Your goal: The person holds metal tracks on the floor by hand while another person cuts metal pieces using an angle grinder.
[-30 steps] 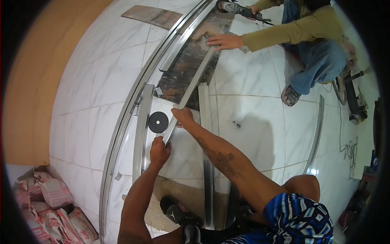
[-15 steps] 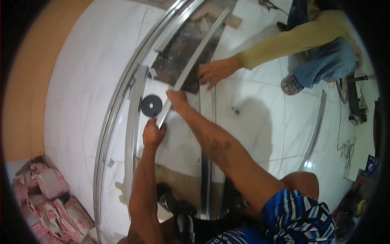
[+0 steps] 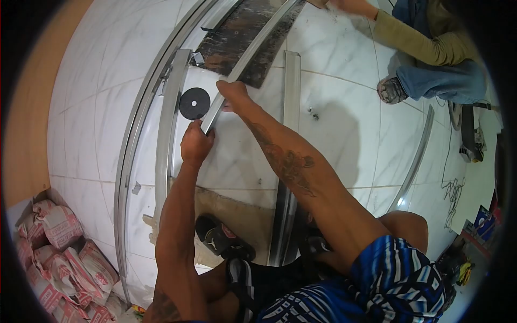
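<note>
A long metal profile (image 3: 252, 49) runs diagonally up from my hands over a dark stained board (image 3: 237, 33). My left hand (image 3: 196, 144) is wrapped round its lower end. Higher up the same piece, my right hand (image 3: 235, 97) grips it. A black cutting disc (image 3: 194, 104) with a white centre hole lies on the floor just left of the profile. Another metal profile (image 3: 171, 107) stretches along the disc's left side, and one more (image 3: 291, 97) lies to the right of my right hand.
A co-worker's hand (image 3: 355, 7) is at the top right, beside a squatting leg in jeans (image 3: 439, 83). Long curved rails (image 3: 141, 102) span the left side. Pink and white bags (image 3: 62, 226) are piled at lower left. A metal strip (image 3: 417, 156) lies at right.
The scene has shifted upward in view. The co-worker's hand, earlier on the profile and then near the right-hand profile, has moved away to the top right. Both my hands still hold the profile.
</note>
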`<state>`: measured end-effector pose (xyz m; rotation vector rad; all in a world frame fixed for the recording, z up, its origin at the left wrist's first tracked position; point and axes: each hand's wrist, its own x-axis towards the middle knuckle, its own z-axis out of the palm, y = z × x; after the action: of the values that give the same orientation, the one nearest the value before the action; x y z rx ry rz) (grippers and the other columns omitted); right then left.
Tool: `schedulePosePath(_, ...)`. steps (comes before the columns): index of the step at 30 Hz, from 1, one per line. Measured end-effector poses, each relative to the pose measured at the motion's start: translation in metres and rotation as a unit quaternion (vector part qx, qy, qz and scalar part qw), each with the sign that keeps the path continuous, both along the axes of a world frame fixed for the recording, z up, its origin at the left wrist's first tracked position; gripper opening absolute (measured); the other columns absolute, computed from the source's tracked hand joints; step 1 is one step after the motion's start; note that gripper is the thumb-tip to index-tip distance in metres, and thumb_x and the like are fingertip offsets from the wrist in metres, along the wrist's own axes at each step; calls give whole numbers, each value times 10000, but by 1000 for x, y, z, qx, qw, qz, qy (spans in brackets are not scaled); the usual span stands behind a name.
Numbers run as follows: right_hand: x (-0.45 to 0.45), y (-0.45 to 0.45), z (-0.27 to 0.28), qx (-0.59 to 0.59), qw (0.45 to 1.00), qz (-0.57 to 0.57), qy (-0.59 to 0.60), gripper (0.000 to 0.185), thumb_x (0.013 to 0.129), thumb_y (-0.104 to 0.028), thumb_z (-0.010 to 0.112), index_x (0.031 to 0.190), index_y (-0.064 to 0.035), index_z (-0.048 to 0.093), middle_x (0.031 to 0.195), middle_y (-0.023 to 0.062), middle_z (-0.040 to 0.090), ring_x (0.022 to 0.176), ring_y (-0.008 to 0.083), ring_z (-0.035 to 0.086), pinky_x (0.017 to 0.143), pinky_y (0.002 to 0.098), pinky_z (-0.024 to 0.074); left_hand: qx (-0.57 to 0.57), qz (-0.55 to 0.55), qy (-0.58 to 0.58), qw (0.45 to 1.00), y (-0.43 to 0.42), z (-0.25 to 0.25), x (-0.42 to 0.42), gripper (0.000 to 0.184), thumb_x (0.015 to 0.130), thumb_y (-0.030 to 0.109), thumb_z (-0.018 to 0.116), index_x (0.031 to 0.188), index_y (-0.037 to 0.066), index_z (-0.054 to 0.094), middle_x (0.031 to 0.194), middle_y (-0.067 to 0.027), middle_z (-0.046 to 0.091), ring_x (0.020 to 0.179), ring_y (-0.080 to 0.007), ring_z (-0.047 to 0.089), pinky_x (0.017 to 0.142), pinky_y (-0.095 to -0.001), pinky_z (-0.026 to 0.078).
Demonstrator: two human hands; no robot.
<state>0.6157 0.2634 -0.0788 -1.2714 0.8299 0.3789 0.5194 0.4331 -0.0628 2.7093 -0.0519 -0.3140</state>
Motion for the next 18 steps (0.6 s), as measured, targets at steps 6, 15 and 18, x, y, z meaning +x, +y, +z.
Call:
schedulePosePath(6, -1, -1, -8, -19, 999, 24, -18, 420, 791, -247, 665, 1003, 116, 664, 993, 224, 696, 866, 328, 707, 633, 456, 606, -6, 1, -6, 1000, -2, -3, 1, 395, 839, 275, 772, 1122, 36, 637, 1094, -198, 693, 1012, -413, 683, 872, -520, 555)
schedulePosePath(15, -1, -1, -6, 25, 1000, 12, -4, 408, 808, -240, 657, 1035, 99, 657, 998, 211, 688, 874, 343, 696, 676, 495, 605, 3, 16, 36, 999, -4, 4, 2, 382, 830, 270, 779, 1099, 31, 650, 1059, -198, 703, 1002, -403, 688, 873, -504, 556)
schedulePosePath(18, -1, -1, -7, 38, 999, -3, -8, 380, 800, -205, 664, 1034, 95, 654, 1021, 212, 680, 891, 344, 689, 678, 503, 594, -2, 15, 29, 999, -5, 2, 2, 376, 826, 263, 776, 1096, 30, 656, 1060, -198, 705, 1004, -399, 688, 876, -502, 556)
